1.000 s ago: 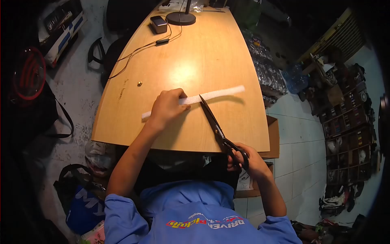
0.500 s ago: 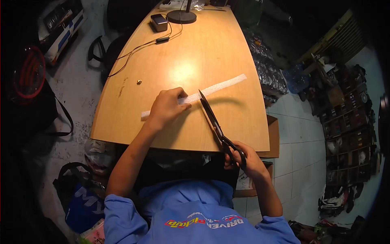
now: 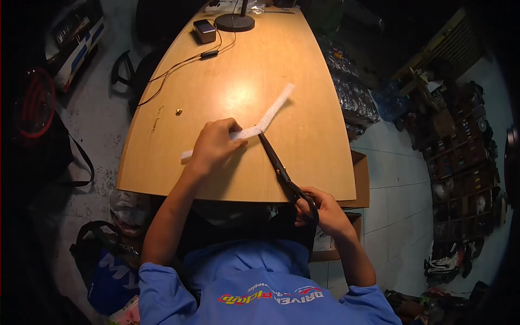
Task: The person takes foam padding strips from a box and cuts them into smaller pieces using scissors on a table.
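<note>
A white foam strip [image 3: 249,132] lies across the wooden table [image 3: 216,86], its right part angled sharply upward from the scissor tips. My left hand [image 3: 216,142] pinches the strip between thumb and fingers, and a short end sticks out to the left below the wrist. Black scissors [image 3: 277,166] point up and left, their blades nearly closed at the bend in the strip. Their handles are gripped by my right hand [image 3: 319,210] at the table's front edge. Whether the strip is cut through at the bend is too small to tell.
A small brass-coloured piece [image 3: 179,112] lies left of the strip. Farther back are a black box-shaped device [image 3: 205,31], a cable [image 3: 208,54] and a round black stand base [image 3: 234,22]. A cardboard box [image 3: 360,179] stands beyond the right edge.
The scissor blades have closed at the strip. Its right part has swung up and left from a nearly straight line. My right hand has shifted slightly left, while my left hand keeps its hold.
</note>
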The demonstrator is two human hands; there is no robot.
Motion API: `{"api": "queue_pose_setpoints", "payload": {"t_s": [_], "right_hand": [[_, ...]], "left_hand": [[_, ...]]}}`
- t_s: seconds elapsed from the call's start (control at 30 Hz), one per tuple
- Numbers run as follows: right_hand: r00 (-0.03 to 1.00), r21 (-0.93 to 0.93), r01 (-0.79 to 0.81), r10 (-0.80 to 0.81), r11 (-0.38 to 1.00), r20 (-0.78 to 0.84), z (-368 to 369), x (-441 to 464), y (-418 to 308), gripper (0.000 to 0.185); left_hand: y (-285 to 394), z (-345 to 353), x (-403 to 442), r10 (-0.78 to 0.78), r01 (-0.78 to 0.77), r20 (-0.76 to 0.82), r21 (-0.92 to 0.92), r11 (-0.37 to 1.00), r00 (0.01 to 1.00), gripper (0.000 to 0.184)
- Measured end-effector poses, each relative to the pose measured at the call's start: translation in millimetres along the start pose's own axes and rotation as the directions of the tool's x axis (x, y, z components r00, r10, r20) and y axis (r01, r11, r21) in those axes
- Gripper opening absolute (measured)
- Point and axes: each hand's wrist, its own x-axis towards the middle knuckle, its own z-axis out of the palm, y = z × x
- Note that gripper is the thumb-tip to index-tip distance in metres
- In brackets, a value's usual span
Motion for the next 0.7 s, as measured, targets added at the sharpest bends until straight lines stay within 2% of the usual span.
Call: {"api": "queue_pose_setpoints", "payload": {"t_s": [0.07,0.13,0.2,0.3,0.33,0.43,0.47,0.5,0.53,0.6,0.7], "right_hand": [[1.000,-0.035,0.009,-0.010,0.999,-0.027,3.2,-3.4,-2.9,0.047],[0.998,-0.084,0.052,-0.049,0.995,0.040,-1.3,-6.0,-0.3,0.048],[0.995,-0.109,0.058,-0.049,0.992,0.087,-3.5,-16.3,-4.4,0.051],[0.976,-0.211,0.187,-0.158,0.959,0.150,-17.4,-33.7,3.9,0.063],[0.990,-0.222,0.116,-0.096,0.968,0.100,-17.3,-45.7,-0.2,0.061],[0.987,-0.351,0.112,-0.146,0.930,-0.070,-20.8,-69.9,-4.7,0.056],[0.966,-0.378,0.158,-0.223,0.912,-0.133,-24.0,-73.0,-1.2,0.057],[0.954,-0.448,0.127,-0.233,0.885,-0.190,-26.6,-76.1,-4.3,0.057],[0.938,-0.513,0.087,-0.244,0.854,-0.246,-29.1,-79.9,-10.0,0.057],[0.901,-0.576,0.017,-0.262,0.818,-0.345,-37.6,-83.8,-12.0,0.058],[0.789,-0.792,0.047,-0.509,0.609,-0.344,-53.2,-67.6,-5.7,0.058]], "left_hand": [[4.0,-8.0,2.6,-0.010,0.010,-0.056,-0.006,1.000,0.998,0.026],[12.6,-19.0,12.9,-0.024,0.020,-0.158,-0.032,0.999,0.987,0.025],[26.5,-17.5,35.3,-0.001,-0.002,-0.166,-0.022,1.000,0.986,0.026],[48.2,2.2,81.6,0.012,-0.004,-0.110,0.071,0.997,0.994,0.025],[55.0,14.7,96.3,0.010,-0.001,-0.079,0.113,0.994,0.997,0.024],[75.8,50.5,121.1,-0.073,0.084,-0.049,0.260,0.962,0.996,0.020],[71.5,64.2,129.0,-0.076,0.084,-0.039,0.315,0.945,0.996,0.024],[73.5,71.7,132.3,-0.078,0.082,-0.028,0.369,0.926,0.997,0.028],[71.5,77.8,131.3,-0.070,0.058,0.016,0.384,0.921,0.997,0.019],[69.3,85.6,131.6,-0.104,0.093,0.004,0.418,0.904,0.995,0.014],[63.2,85.3,130.8,-0.148,0.102,0.054,0.492,0.865,0.988,0.017]]}}
